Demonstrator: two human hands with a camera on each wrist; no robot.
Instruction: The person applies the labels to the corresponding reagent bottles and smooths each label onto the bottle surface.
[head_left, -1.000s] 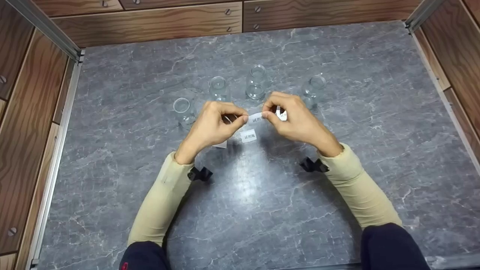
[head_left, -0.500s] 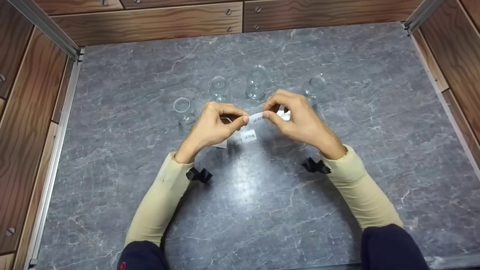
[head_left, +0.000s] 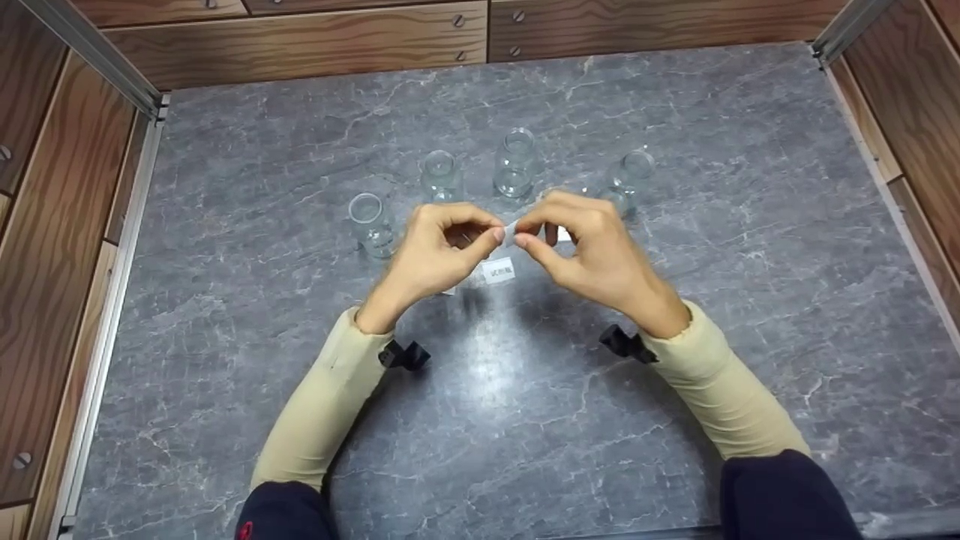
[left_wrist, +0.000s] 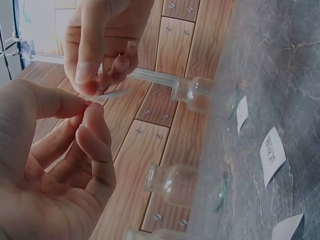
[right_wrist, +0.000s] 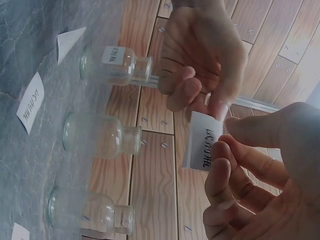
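A small white paper label (right_wrist: pixel 200 137) with dark printed characters is held up between my two hands over the table. My left hand (head_left: pixel 442 251) pinches one end of it between thumb and fingertip. With thumb and forefinger, my right hand (head_left: pixel 585 240) pinches the opposite side, its other fingers curled. From the left wrist view the label (left_wrist: pixel 116 93) appears almost edge-on. Below the hands, another printed label (head_left: pixel 498 270) lies on the grey table. A second label (head_left: pixel 564 234) is partly hidden behind my right hand, and a third (head_left: pixel 448 291) shows only a corner beside my left hand.
Several clear glass bottles stand in an arc beyond the hands: one at far left (head_left: pixel 367 225), two in the middle (head_left: pixel 441 176) (head_left: pixel 514 169), one at right (head_left: pixel 628 180). The leftmost bottle carries a label (right_wrist: pixel 114 55). Wood-patterned panels (head_left: pixel 300 45) wall the table.
My hands have drawn closer together, with the right fingertips moving left along the label. The held label has turned, so its print no longer shows in the head view.
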